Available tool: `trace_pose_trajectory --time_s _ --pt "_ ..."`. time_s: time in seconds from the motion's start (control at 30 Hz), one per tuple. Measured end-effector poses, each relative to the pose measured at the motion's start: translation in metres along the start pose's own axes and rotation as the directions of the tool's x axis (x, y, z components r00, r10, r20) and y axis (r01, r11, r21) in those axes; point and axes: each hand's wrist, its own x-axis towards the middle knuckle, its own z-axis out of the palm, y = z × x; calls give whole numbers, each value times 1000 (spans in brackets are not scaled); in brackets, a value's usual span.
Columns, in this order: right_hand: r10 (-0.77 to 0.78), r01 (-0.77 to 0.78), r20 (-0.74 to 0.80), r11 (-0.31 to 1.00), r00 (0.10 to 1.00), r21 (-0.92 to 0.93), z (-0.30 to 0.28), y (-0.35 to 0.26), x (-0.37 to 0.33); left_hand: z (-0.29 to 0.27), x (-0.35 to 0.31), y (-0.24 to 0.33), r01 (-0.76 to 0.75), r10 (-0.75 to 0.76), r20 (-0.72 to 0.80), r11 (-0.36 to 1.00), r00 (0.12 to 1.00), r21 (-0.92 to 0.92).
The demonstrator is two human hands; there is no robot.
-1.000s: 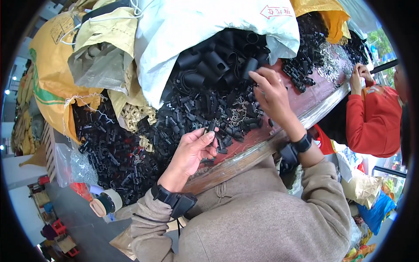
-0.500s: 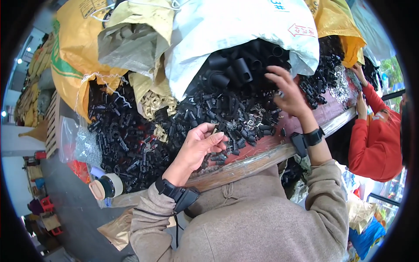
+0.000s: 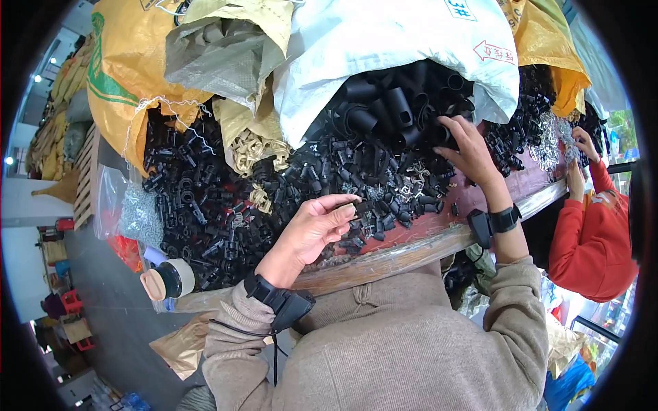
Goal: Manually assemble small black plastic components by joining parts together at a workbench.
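Observation:
My left hand (image 3: 312, 231) hovers above the near edge of the workbench. Its thumb and forefinger pinch a small black part (image 3: 358, 207), mostly hidden by the fingertips. At the mouth of the white woven sack (image 3: 397, 38), my right hand (image 3: 473, 152) has its thumb and fingers closed around a black plastic tube (image 3: 443, 137). More black tubes (image 3: 397, 106) spill from that sack. Between and beyond my hands lies a heap of small black plastic parts (image 3: 322, 168), with silvery metal clips (image 3: 413, 181) among them.
Yellow sacks (image 3: 123, 61) stand at the left and far right. Cream-coloured parts (image 3: 250, 151) spill from a smaller sack. A clear bag of small metal pieces (image 3: 140, 216) and a lidded jar (image 3: 170, 281) sit at the left edge. A co-worker in a red top (image 3: 589, 240) handles parts at the right.
My right hand has come down from above the heap and closed on a black tube at the sack's mouth. My left hand keeps its pinch. The view has shifted slightly.

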Motion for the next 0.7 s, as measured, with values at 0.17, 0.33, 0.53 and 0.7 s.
trace_pose_trajectory --time_s 0.17,0.33,0.53,0.7 --pt "-32 17 49 957 998 289 -10 -47 -18 3 0 -3 -18 20 -16 997 1000 80" --pt "-167 26 211 838 963 545 -7 -97 -25 18 2 -7 -38 35 16 973 999 228" --pt "-253 91 204 809 946 581 2 -112 -29 24 0 -13 -33 38 -6 929 999 368" --pt "-209 83 241 892 948 444 4 -121 -39 19 4 -19 79 -69 -44 951 997 298"
